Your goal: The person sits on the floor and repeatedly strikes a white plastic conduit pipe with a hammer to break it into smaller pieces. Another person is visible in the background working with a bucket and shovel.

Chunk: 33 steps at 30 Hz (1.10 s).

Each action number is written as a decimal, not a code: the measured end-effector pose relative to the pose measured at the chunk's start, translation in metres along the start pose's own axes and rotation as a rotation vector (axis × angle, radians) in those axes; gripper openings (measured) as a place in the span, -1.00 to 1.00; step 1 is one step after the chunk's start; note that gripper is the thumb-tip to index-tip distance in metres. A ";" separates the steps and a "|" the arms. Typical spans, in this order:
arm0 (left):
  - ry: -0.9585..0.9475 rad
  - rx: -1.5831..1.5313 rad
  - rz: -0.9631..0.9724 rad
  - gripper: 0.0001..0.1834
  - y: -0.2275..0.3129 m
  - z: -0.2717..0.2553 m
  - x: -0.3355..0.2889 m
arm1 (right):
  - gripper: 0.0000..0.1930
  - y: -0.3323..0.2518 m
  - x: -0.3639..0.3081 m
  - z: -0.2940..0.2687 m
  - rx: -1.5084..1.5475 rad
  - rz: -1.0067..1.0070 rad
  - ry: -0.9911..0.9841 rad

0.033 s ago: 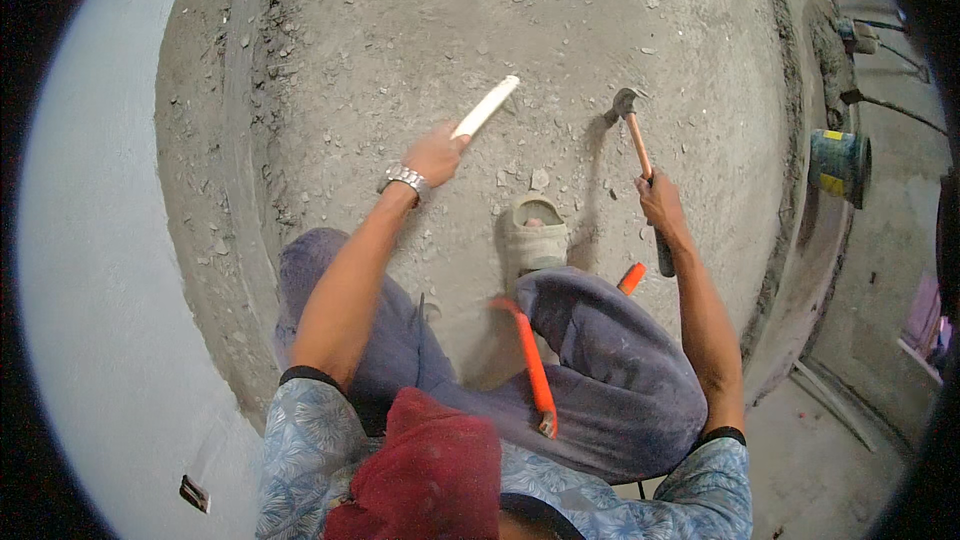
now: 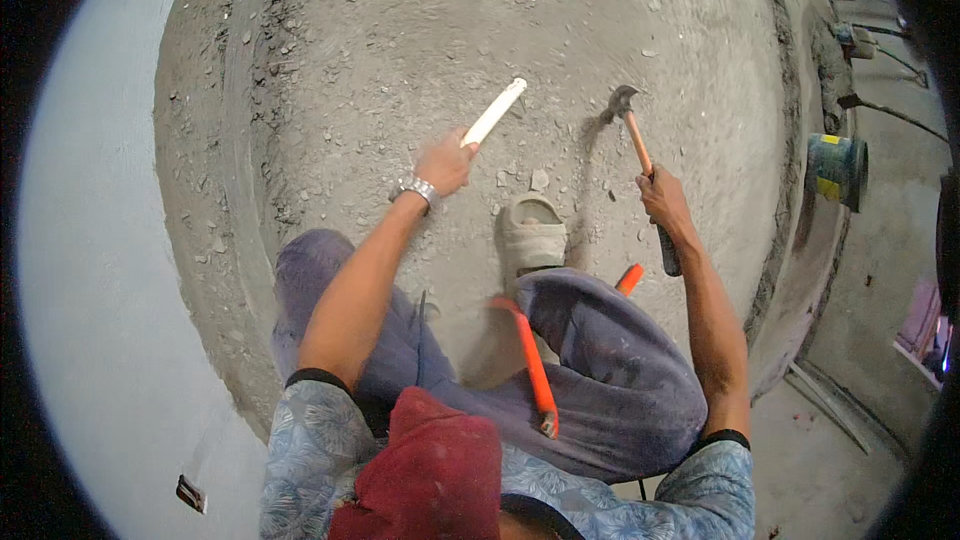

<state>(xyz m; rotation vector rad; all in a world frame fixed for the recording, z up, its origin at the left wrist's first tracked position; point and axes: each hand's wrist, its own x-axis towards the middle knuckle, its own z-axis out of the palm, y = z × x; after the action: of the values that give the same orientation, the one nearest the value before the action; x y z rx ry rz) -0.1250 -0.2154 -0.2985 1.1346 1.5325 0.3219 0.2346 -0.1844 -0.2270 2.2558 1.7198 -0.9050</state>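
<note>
Gripping, head view: left hand, fingers wrapped round the near end of a pale stick, its far end pointing up and to the right over the floor; whether that tip touches is unclear. Wristwatch on the same arm. Right hand, fingers curled tight about the handle of a hammer, head foremost, dark grip trailing below the fist; a shadow lies beside the head (so it appears held clear of the ground).

Change since the earlier frame: slight. Left hand and stick sit a little further right; the hammer stands nearly where it stood. Judged meaning for the work: a small adjustment, both tools kept in hand and well apart, no blow evident.

Nearby, unmoved: one sandal on a foot, with stone chips ahead of it; one orange bar by the bent leg; one orange piece beyond the knee. Far right: one bucket, dark with yellow patches.
</note>
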 end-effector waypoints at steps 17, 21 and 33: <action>0.029 -0.021 0.050 -0.53 -0.031 0.052 -0.034 | -0.78 -0.153 -0.047 -0.014 -0.232 -0.431 -0.065; -0.004 -0.017 0.041 -0.49 -0.038 0.057 -0.034 | -0.75 -0.175 -0.027 -0.022 -0.470 -0.533 -0.187; -0.079 -0.023 0.100 -0.50 -0.054 0.074 -0.025 | -0.75 -0.152 -0.036 -0.016 -0.551 -0.462 -0.226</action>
<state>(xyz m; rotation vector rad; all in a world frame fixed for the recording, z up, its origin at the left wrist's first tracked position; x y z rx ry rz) -0.0890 -0.2890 -0.3461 1.1949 1.4023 0.3572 0.0956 -0.1567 -0.1601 1.3897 2.0920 -0.6150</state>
